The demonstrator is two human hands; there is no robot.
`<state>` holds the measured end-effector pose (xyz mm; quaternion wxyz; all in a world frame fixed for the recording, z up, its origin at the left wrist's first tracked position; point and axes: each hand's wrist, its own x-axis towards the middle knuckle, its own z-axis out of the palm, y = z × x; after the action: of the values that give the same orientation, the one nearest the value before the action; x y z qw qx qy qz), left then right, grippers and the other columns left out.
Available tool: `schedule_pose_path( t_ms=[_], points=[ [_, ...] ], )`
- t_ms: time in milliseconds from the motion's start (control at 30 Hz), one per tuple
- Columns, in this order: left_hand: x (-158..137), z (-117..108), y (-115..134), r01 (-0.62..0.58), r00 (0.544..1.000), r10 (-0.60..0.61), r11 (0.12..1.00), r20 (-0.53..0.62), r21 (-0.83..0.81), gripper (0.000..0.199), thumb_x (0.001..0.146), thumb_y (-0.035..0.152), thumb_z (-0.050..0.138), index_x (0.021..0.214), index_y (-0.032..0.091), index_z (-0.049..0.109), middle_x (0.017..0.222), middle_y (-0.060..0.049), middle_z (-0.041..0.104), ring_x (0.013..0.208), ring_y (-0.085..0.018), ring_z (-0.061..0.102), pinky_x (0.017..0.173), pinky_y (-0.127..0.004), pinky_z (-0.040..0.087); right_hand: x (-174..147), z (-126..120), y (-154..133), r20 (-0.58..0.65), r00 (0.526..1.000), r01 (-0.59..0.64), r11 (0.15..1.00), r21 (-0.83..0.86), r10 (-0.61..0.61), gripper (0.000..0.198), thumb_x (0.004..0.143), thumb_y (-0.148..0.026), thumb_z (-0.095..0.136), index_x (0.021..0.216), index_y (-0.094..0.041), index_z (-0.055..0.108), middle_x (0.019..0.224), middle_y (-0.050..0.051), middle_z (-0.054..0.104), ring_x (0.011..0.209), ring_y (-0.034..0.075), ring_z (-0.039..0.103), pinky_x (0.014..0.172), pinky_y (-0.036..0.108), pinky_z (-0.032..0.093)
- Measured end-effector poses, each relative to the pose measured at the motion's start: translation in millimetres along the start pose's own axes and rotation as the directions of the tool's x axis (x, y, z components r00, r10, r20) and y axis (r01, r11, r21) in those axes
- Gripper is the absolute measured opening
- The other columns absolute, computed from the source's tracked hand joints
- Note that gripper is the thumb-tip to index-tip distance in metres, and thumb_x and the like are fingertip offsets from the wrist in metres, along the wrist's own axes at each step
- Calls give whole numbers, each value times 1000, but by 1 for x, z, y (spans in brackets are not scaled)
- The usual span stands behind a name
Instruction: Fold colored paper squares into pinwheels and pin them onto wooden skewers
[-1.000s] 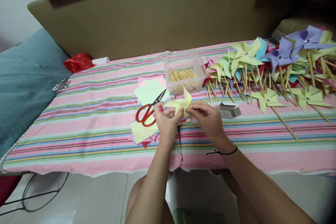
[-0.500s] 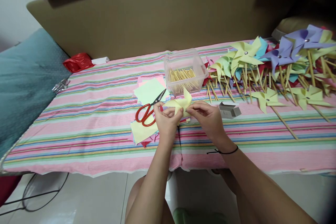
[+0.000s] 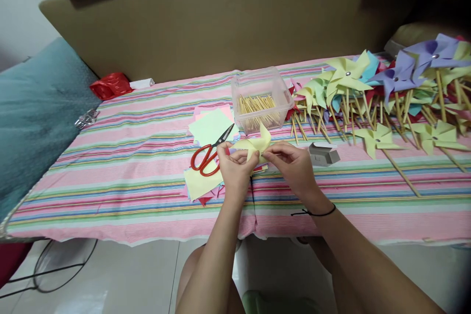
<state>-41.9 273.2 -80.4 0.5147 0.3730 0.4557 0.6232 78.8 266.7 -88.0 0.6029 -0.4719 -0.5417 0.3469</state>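
- The pale yellow paper pinwheel (image 3: 255, 145) is folded from one thin sheet; pointed vanes fan out from a centre that the fingers hide. One vane stands up toward the far side, another runs out leftward. No stick shows on it.
- The pinwheel sits between both hands, raised just above the worktop (image 3: 110, 157), which carries a pink striped cloth.
- Left hand (image 3: 235, 167): fingers curled, pinching the pinwheel's near left part; thumb tip on the paper close to the centre.
- Right hand (image 3: 292, 164): fingers bent, thumb and forefinger gripping the pinwheel's right side. The two hands' fingertips nearly meet at the paper. A thin black band circles this wrist.
- Red-handled scissors (image 3: 208, 154) lie just left of the left hand, on a stack of coloured paper squares (image 3: 211, 127); blades point away toward the far right.
- More paper squares (image 3: 200, 184) lie under and to the near left of the left hand.
- A clear plastic tub (image 3: 262, 98) holding wooden sticks stands just beyond the hands, near the raised vane.
- A small grey box (image 3: 324, 153) lies just right of the right hand, apart from it.
- A heap of finished pinwheels (image 3: 382, 83) on sticks, yellow, green, blue and purple, lies well off to the right and beyond.
- A red bag (image 3: 110, 85) lies far off to the left, at the worktop's back edge.
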Motion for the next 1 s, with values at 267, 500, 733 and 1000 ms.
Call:
schedule_pose_path(
  t_ms=[267,500,733,1000],
  points=[
    [-2,1,0,-87,996,86,995,28,38,52,65,13,72,90,25,28,59,8,67,48,-9,62,55,-18,47,-2,2,3,2,999,-45,999,14,45,10,74,-28,70,69,-20,67,76,4,64,70,17,61,59,30,51],
    [-3,1,-1,-92,995,90,994,40,59,51,65,14,72,90,25,29,59,8,67,48,-10,62,56,-19,47,-3,3,0,0,999,-53,997,-52,53,12,76,-27,66,67,-20,64,74,3,62,64,15,57,56,29,47],
    [0,-1,1,-45,999,45,999,27,27,54,62,14,73,90,25,28,58,8,67,47,-9,62,54,-18,47,-1,3,4,-55,997,-50,992,-119,44,21,71,-29,71,87,-21,58,89,4,62,85,19,60,70,32,49],
    [3,-5,5,79,996,-80,997,50,21,62,55,21,79,93,25,30,59,5,69,47,-13,63,50,-20,48,2,0,2,119,970,-237,939,249,213,74,64,-39,80,122,-26,35,96,7,71,86,24,70,77,41,57]
  ],
)
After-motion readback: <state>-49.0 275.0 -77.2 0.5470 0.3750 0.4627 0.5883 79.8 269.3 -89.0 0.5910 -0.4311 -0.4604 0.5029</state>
